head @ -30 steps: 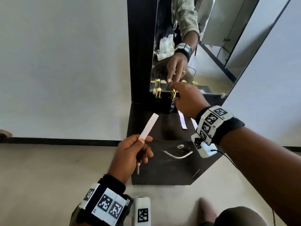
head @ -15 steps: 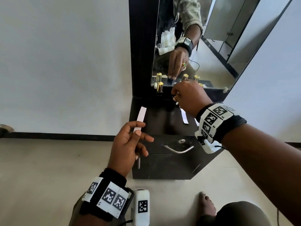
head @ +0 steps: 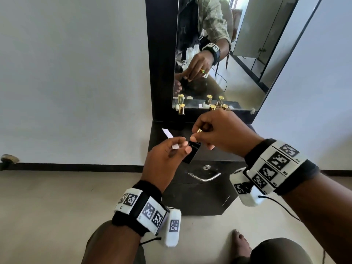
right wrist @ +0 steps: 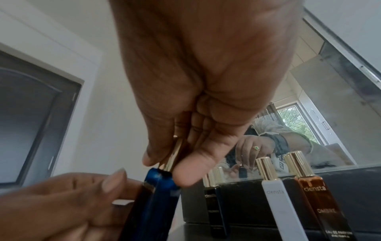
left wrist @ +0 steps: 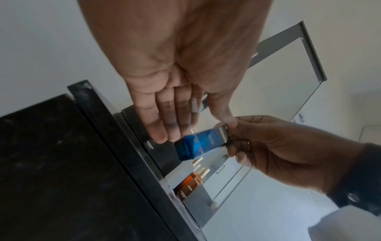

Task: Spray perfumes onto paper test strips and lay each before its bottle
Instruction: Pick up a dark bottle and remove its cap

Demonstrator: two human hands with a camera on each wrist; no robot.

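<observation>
Here, nearest, the left hand [head: 165,159] pinches a paper test strip [head: 168,133] between thumb and fingers [left wrist: 158,124], the strip's free end slanting up and far-left over the dark counter [head: 219,156]. The same hand also touches the body of the blue perfume bottle [left wrist: 198,145], which hangs in the air between the two hands, above the counter's near edge and tilted with its base toward the drawer handle [head: 203,177]. Just beyond, the right hand [head: 224,136] has its fingers and thumb curled round the bottle's gold cap [right wrist: 173,156].

Judging by that grip, the step in hand is pulling the cap off before spraying. The risk lies in the left hand's double duty: holding strip and bottle together, it could crease the paper, let it slip, or lose the smooth bottle when the cap pops free. A tilted nozzle could also miss the strip.

Farther back, against the mirror [head: 238,73], stand the other bottles: a black bottle [head: 181,113] on the left, and a white bottle [right wrist: 282,203] and an amber bottle [right wrist: 323,205] on the right, touching side by side.
</observation>
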